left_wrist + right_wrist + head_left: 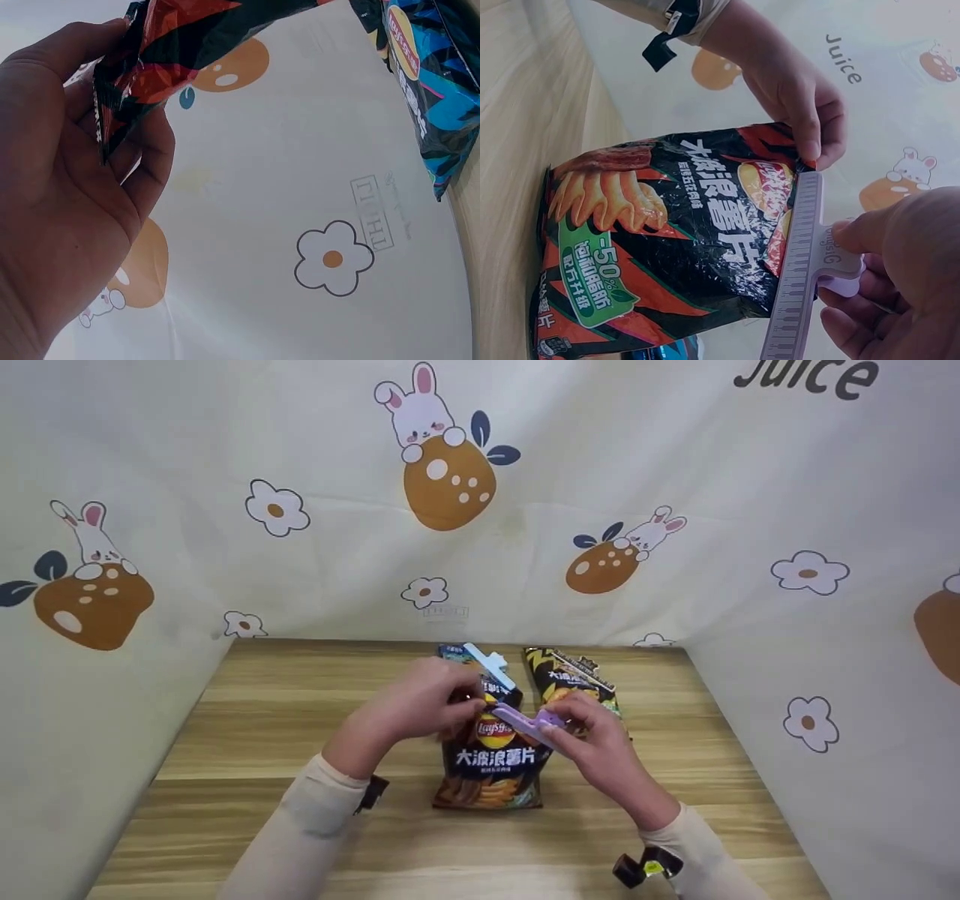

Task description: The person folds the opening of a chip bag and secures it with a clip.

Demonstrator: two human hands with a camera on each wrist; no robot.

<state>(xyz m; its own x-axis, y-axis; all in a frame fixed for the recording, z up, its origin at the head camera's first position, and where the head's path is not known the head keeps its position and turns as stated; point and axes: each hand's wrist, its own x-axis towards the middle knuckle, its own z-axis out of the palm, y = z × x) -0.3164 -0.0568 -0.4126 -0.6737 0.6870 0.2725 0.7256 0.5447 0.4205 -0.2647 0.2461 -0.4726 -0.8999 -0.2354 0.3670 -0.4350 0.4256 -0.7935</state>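
A black and red bag of potato chips (495, 780) stands upright on the table in front of me. My left hand (420, 701) pinches its top corner; in the left wrist view the crimped edge of the bag (112, 105) lies between thumb and fingers. My right hand (600, 742) holds a purple bag clip (521, 722) by its handle, thumb on one side and fingers on the other. The right wrist view shows the clip's long ruler-like bar (799, 262) lying across the top of the bag, one end right by the left hand's fingertips.
Behind stands a blue chip bag (454, 651) bearing a light blue clip (491, 664). To its right is a black and yellow chip bag (540, 664) with a dark patterned clip (585, 671). Printed cloth (337, 562) walls the wooden table (262, 720) at the back and sides.
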